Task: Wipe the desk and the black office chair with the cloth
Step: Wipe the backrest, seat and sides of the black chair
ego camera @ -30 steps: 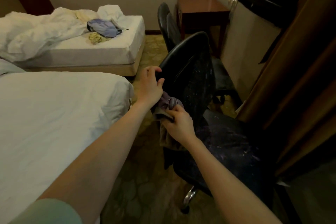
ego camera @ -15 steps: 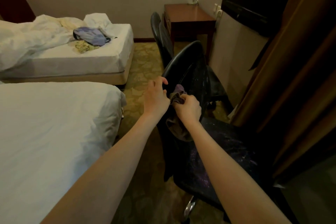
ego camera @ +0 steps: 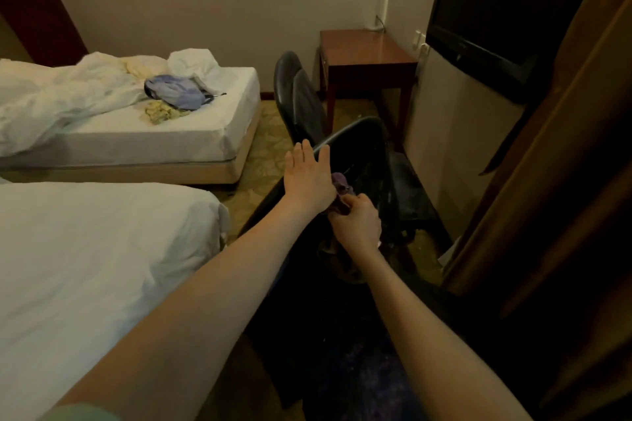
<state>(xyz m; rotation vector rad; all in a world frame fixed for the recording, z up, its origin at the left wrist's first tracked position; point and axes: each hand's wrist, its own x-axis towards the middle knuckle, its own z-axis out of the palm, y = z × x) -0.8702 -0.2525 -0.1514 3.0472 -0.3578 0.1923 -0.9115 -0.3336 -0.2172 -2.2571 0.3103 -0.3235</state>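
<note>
The black office chair (ego camera: 367, 150) stands in front of me, its backrest dusty and its seat dark below my arms. My left hand (ego camera: 307, 178) rests on the left edge of the backrest with its fingers stretched out straight. My right hand (ego camera: 357, 224) grips a bunched purplish cloth (ego camera: 342, 183) and holds it against the inner face of the backrest. Part of the cloth hangs down below my right hand. The brown wooden desk (ego camera: 366, 51) stands in the far corner by the wall.
A second black chair (ego camera: 301, 102) stands behind the first, next to the desk. Two white beds (ego camera: 102, 249) fill the left side; the far one carries rumpled bedding and clothes (ego camera: 178, 92). A dark television (ego camera: 496, 10) and brown curtain (ego camera: 564, 181) lie to the right.
The view has drawn closer to the chair. My left hand's fingers, curled over the backrest edge before, now lie straight. My right hand with the cloth has shifted slightly higher on the backrest.
</note>
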